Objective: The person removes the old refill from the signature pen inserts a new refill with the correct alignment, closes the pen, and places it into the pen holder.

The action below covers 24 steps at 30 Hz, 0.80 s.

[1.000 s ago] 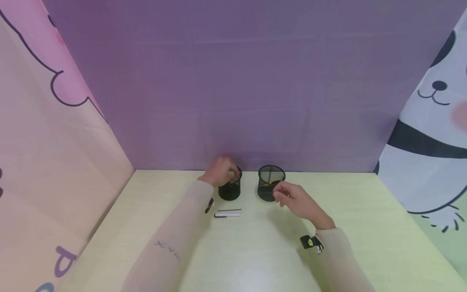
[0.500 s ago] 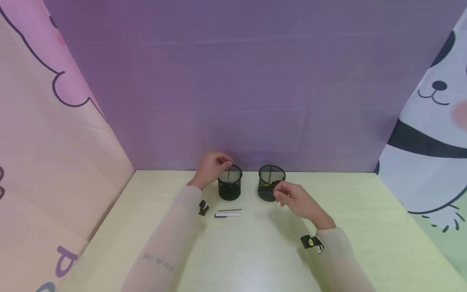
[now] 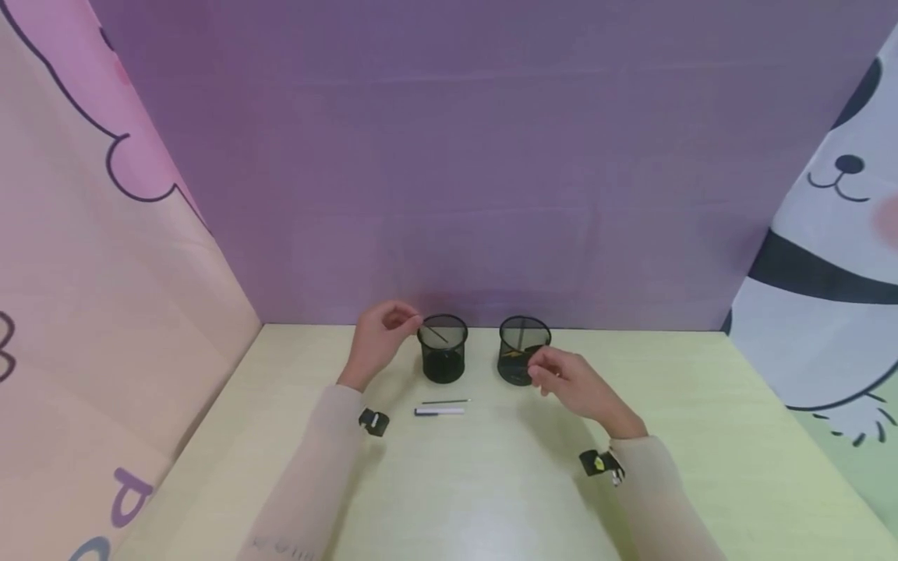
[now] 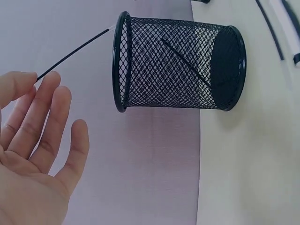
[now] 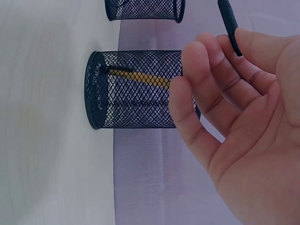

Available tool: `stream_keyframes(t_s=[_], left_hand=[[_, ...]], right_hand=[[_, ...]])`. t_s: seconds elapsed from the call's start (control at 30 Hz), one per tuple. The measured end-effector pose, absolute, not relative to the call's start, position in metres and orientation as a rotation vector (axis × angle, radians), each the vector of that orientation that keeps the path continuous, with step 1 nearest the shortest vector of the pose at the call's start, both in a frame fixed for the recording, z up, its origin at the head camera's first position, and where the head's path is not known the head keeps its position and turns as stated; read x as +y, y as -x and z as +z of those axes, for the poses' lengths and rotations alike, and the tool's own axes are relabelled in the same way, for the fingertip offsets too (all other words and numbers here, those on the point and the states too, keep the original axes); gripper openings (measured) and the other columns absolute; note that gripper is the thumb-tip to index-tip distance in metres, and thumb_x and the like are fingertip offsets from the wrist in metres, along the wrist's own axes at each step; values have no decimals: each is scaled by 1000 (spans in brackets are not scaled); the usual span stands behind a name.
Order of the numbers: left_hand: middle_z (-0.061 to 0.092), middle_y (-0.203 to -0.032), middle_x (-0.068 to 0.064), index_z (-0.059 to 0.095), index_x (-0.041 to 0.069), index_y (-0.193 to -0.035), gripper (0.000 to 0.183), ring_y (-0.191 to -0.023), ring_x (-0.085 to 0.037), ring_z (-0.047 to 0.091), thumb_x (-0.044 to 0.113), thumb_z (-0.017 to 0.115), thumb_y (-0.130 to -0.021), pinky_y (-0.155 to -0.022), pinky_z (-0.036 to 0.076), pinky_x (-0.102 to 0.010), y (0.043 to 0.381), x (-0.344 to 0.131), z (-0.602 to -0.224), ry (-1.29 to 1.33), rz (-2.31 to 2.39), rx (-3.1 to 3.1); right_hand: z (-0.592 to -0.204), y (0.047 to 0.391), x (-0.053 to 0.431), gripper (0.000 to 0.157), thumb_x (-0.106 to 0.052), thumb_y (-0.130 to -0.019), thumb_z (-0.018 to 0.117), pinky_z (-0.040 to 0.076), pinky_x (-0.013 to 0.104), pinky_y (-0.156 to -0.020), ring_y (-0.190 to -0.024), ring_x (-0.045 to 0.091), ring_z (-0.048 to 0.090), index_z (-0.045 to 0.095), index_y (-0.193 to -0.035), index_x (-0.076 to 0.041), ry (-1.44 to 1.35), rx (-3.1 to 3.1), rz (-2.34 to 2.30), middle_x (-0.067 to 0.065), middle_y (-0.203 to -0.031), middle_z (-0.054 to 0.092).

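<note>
My left hand [image 3: 382, 339] pinches one end of a thin black pen refill [image 4: 72, 55] between thumb and fingertips. The refill slants over the mouth of the left black mesh pen holder [image 3: 443, 370], its pale tip close to the rim in the left wrist view. Another thin dark stick [image 4: 187, 64] leans inside that holder. My right hand [image 3: 578, 386] is in front of the right mesh pen holder [image 3: 515, 378], partly covering it. In the right wrist view its thumb and fingers pinch a black, pen-like piece [image 5: 228, 21] with a ridged part, whose upper end leaves the frame.
On the pale table [image 3: 463, 483], in front of the left holder, lie a thin dark refill [image 3: 446, 401] and a white pen [image 3: 449, 411] with a dark end. A yellow-and-black stick [image 5: 145, 78] leans inside the right holder. A purple cloth backdrop [image 3: 477, 195] rises directly behind both holders.
My left hand has drawn back from the left holder's mouth toward the left, and the refill has swung from upright to slanted. The right hand stays nearly still.
</note>
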<state>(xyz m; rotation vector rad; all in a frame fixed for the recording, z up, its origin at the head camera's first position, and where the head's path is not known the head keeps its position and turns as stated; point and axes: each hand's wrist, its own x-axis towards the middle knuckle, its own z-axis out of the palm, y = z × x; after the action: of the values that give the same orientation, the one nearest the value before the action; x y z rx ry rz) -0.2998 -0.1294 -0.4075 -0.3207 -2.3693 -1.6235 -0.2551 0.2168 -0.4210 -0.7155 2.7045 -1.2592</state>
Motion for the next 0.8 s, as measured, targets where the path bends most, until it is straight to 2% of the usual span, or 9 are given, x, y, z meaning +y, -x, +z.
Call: stream_keyframes(t_s=[0.13,0.23,0.47,0.63,0.8], left_hand=[[78,-96,-8,73,10,-101,15,-85,-16,72,24,75,-95,-79,53,-31,293,-136,-411,285,-1723,-2282],[79,-97,-10,73,8,-102,17,-82,-13,72,23,75,-95,-78,55,-27,290,-138,-414,260,-1805,-2207],[78,-100,-17,70,3,-103,18,-81,-15,74,20,72,-97,-81,60,-27,284,-138,-424,197,-1968,-2127],[77,-97,-19,72,0,-102,20,-79,-16,73,19,71,-97,-81,61,-31,282,-131,-429,195,-1975,-2143],[76,-96,-24,71,-1,-99,18,-77,-16,72,16,71,-98,-82,61,-37,281,-128,-432,190,-1990,-2155]], right_hand=[[-420,255,217,14,-17,-106,57,55,29,-71,-77,18,65,65,-108,-6,715,2702,-1264,19,-95,68],[-420,255,217,14,-17,-106,56,55,29,-71,-77,18,65,65,-108,-6,708,2699,-1267,21,-96,68],[-421,256,216,15,-18,-106,56,56,30,-70,-77,17,65,65,-109,-6,706,2702,-1254,17,-95,69],[-422,257,217,15,-18,-106,56,58,41,-73,-77,18,66,65,-108,-6,708,2705,-1256,14,-93,69],[-423,257,217,15,-18,-106,56,58,45,-73,-77,18,65,64,-108,-6,706,2699,-1257,19,-95,69]])
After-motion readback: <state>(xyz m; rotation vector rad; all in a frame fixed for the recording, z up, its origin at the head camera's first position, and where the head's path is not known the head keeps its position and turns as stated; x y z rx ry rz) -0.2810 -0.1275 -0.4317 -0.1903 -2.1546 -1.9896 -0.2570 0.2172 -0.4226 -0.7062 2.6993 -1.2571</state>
